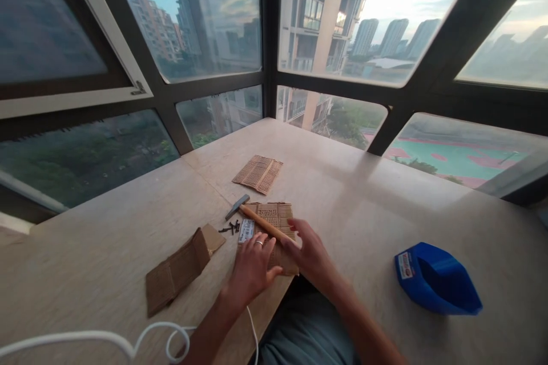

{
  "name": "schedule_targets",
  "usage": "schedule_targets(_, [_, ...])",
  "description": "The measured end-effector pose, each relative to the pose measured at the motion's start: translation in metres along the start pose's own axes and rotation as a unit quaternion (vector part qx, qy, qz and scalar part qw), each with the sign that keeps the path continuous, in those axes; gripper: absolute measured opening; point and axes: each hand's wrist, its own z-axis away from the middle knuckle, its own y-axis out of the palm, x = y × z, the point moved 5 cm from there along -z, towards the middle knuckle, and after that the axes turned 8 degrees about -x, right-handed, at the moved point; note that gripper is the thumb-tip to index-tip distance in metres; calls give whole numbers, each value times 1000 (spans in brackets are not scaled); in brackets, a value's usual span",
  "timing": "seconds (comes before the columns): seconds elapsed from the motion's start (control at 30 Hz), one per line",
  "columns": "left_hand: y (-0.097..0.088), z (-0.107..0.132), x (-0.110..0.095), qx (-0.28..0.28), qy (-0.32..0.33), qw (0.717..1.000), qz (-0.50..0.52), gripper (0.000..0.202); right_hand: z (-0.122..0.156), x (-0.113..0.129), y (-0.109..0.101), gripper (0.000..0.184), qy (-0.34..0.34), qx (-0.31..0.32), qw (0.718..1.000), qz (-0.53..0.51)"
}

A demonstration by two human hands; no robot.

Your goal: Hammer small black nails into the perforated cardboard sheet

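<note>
A hammer point(266, 224) with a wooden handle and grey metal head lies slantwise across a piece of corrugated cardboard point(282, 211) in front of me. My left hand point(253, 265) rests on this cardboard, fingers spread beside the handle and a ring on one of them. At the handle's near end is my right hand point(314, 248); its thumb is against the wood and its curved fingers stand apart from it. A white printed label point(246, 230) is on the cardboard's left side. Several dark screws or nails point(232, 227) lie loose near the hammer head.
Another corrugated cardboard piece point(258, 174) lies farther back. To the left is a folded brown cardboard piece point(177, 271). A blue plastic bin point(436, 279) stands at right. A white cable point(107, 337) loops along the lower left. Windows border the stone-like tabletop point(342, 194).
</note>
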Motion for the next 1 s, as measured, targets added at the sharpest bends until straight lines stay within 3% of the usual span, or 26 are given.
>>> schedule_targets(0.1, [-3,1,-5,65,-1,998,-11,69,-8,-17,33,30,3,70,995,65])
schedule_targets(0.2, [-9,-5,-10,118,-13,993,-20,67,-18,-33,48,23,-13,122,987,104])
schedule_targets(0.33, [-13,-12,-15,154,-15,987,-41,56,-35,-39,43,13,-50,154,979,126])
schedule_targets(0.53, [-5,-11,-20,199,25,977,-65,55,-65,-51,29,16,-76,119,981,134])
schedule_targets(0.7, [-9,-12,-23,210,91,972,-57,45,-78,-68,30,19,-82,106,982,131])
schedule_targets(0.83, [-8,-8,-27,201,160,964,-64,22,-82,-77,35,13,-81,109,982,132])
schedule_targets(1.0, [-2,10,-31,170,290,934,-124,8,-85,-86,42,15,-73,116,980,142])
